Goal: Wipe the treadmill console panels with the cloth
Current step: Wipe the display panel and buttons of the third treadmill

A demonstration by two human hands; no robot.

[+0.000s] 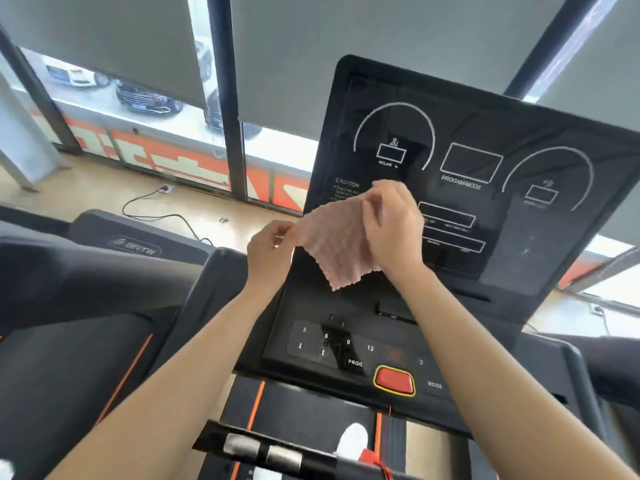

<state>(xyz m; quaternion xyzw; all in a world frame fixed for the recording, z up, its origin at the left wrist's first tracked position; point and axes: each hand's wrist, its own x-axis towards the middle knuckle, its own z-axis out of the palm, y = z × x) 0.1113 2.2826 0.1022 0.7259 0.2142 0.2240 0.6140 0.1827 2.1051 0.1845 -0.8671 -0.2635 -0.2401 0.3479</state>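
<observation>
At the far left stands a neighbouring treadmill (135, 249), dark, with a logo on its housing. A black cable (152, 206) lies on the wooden floor behind it.

The left grip (270, 251), a bare hand, is raised just off the left edge of the console. Its thumb and fingertips pinch one corner of the cloth (336, 244).

The cloth is pale pink and textured. It is held up in the air in front of the lower left part of the upright display panel (485, 112), below the "CAUTION" print. Whether it touches the panel cannot be told. Its top edge is drawn taut between the two grips and rises from the lower left to the upper right. Its long axis runs from that edge down to a free corner. The free corner hangs pointing downward, towards the lower key panel (349, 304).

The right grip (394, 226) is higher, in front of the display panel's middle. Its fingers are curled over the cloth's upper right corner and bunch it.

On the lower key panel, number keys sit towards the left edge. A red button (394, 381) with a yellow rim sits near the front edge.

Further right, a dark flat slab (519, 244) leans upright against the display panel's lower right part.
</observation>
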